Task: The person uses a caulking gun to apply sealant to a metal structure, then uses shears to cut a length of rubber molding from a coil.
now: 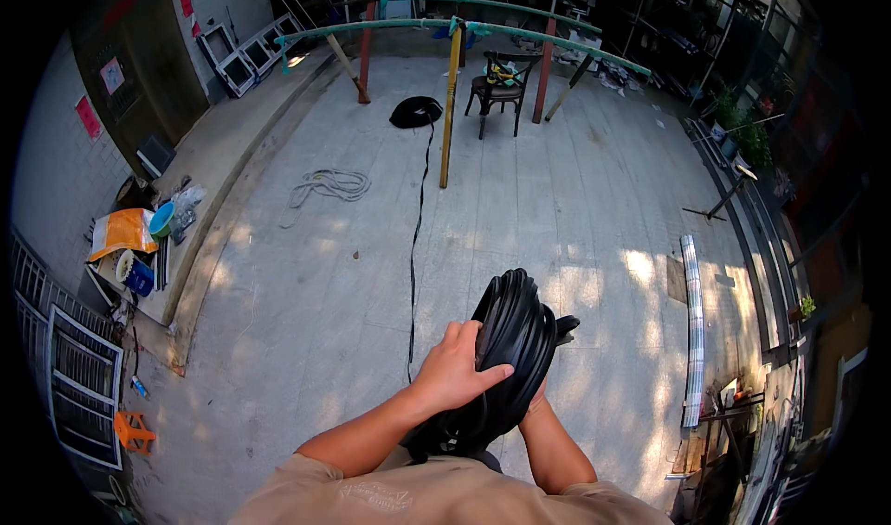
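Note:
A thick coil of black rubber-like strip (520, 339) is held upright close in front of my body, many turns bundled together. My left hand (457, 372) grips its left side, thumb lying across the near turns. On the other side, my right hand (537, 401) holds the coil's lower right; its fingers are mostly hidden behind the turns. A short stub of strip (567, 328) sticks out to the right. From near my left forearm a single black strip (418, 256) runs along the floor to a black heap (415, 112) farther off. Where it meets my coil is hidden.
A loose grey rope (332, 185) lies on the concrete floor at left. Ahead stands a pole frame with a yellow post (451, 107), and a dark chair (501, 89) behind it. A long wrapped bundle (692, 330) lies at right; an orange stool (135, 432) stands lower left.

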The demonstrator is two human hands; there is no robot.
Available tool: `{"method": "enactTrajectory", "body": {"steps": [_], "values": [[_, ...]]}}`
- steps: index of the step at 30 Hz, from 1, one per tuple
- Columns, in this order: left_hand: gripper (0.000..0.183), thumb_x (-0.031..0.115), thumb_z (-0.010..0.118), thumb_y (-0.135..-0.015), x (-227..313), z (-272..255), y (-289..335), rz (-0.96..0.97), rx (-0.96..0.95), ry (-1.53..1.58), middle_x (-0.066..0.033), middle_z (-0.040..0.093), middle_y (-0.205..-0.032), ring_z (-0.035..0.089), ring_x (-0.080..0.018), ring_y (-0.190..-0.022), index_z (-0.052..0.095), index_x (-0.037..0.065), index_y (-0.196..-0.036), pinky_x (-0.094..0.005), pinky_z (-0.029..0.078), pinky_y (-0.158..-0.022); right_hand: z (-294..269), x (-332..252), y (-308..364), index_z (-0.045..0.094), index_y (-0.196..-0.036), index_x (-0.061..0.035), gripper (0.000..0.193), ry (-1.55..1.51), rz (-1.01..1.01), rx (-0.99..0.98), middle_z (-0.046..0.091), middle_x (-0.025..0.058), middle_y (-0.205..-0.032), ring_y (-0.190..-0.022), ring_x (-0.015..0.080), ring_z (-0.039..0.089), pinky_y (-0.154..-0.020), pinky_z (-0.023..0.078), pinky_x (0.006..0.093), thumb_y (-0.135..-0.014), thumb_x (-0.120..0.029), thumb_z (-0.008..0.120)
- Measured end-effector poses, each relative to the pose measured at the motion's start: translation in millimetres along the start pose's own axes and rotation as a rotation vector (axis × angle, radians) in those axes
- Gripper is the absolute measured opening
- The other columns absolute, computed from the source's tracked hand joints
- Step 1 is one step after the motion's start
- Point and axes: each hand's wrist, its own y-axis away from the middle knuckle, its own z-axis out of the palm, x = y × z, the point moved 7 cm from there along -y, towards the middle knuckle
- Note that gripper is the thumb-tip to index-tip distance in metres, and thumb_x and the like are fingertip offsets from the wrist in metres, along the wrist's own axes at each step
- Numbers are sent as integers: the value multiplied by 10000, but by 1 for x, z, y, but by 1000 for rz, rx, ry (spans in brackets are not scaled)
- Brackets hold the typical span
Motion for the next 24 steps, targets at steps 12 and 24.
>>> {"method": "enactTrajectory", "body": {"steps": [12,24], "values": [[764,471,749,-798,27,-39,-258,179,-125,34,-253,505,-1202,580,-435,-1075,459,-34,-1293,-460,480,-934,68,-141,-194,490,-1401,-34,557,-16,-156,-75,516,178,-1424,-1269,346,526,-1123,379,486,-1014,-431,435],[759,474,754,-797,0,-111,-459,72,49,-22,-235,505,-1193,596,-417,-1057,463,-22,-1292,-463,492,-904,106,-203,-416,476,-1412,-41,565,110,-48,-199,516,172,-1419,-1290,345,505,-1128,373,491,-1013,-438,431]]}}
